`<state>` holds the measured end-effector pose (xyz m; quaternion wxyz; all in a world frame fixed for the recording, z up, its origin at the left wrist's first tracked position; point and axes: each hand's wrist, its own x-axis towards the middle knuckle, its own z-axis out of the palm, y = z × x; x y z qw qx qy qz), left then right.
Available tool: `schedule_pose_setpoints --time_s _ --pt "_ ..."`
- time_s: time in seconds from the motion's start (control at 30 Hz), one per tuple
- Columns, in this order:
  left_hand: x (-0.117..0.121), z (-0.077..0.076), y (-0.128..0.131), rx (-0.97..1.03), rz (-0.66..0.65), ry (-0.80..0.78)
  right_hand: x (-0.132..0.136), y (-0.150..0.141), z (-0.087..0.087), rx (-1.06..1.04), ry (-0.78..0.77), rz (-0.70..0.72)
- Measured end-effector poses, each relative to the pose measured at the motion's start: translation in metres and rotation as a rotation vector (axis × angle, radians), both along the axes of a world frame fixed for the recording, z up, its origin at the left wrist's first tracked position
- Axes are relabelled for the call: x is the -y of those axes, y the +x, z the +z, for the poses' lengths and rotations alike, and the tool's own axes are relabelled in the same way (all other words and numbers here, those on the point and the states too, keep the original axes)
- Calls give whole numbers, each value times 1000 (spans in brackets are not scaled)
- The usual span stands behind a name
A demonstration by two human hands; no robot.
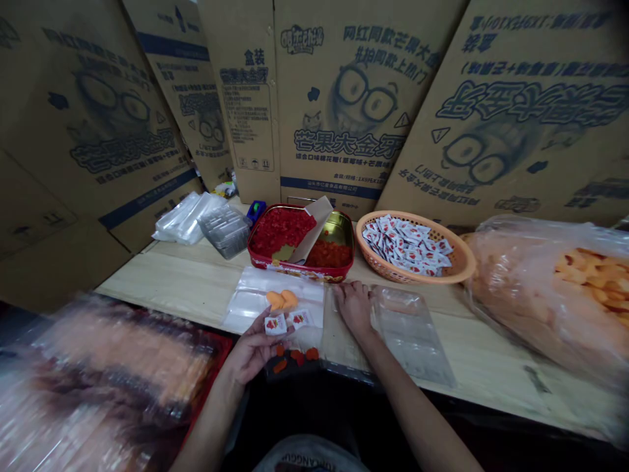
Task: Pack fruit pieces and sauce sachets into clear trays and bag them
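My left hand (253,346) is at the near table edge, fingers curled around the left side of a clear plastic tray. In this tray lie orange candy pieces (282,300), two small white printed sachets (275,324) and several red-orange bits (296,357). The sachet on the left is right by my fingertips. My right hand (354,307) rests palm down just right of it, its fingers bent over the far end of clear plastic; the fingertips are partly hidden. Beside that hand lies an unfilled clear compartment tray (413,334).
A red tin (299,270) holds red and orange bits, with a cardboard divider. Right of it stands an orange basket (464,265) of sachets, then a large bag (515,282) of orange candy. Clear packaging (226,229) and blue tape dispenser (255,211) sit left. Cartons (339,98) wall the back.
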<state>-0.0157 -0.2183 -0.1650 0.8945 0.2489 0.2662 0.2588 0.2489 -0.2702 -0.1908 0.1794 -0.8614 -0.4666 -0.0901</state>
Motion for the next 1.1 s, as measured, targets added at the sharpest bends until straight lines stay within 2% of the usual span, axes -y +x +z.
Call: schedule_pose_setpoints --time_s 0.2,0.33,0.4,0.5,0.6,0.67,0.73,0.83,0.97,1.1 --pt "-9 -10 2 42 -34 37 -3 8 6 -129 208 21" --pt "-8 -10 2 25 -20 28 -2 10 9 -192 307 9" --pt "-7 -7 2 17 -7 17 0 12 17 -247 343 10" --pt "-6 -5 2 43 -10 9 -1 19 40 -416 363 74" --pt "-5 -5 3 92 -39 7 -10 26 72 -635 341 224" --pt "-4 -5 6 128 -54 3 -19 20 91 -679 300 309" --pt "-1 -5 10 166 -62 -6 -30 1 104 -622 227 352" --pt "7 -3 17 217 -66 -9 -46 -42 112 -400 30 339" --pt "17 -2 24 255 -78 14 -66 -92 107 -114 -159 273" --pt "23 2 28 214 -78 43 -81 -105 95 -6 -132 282"
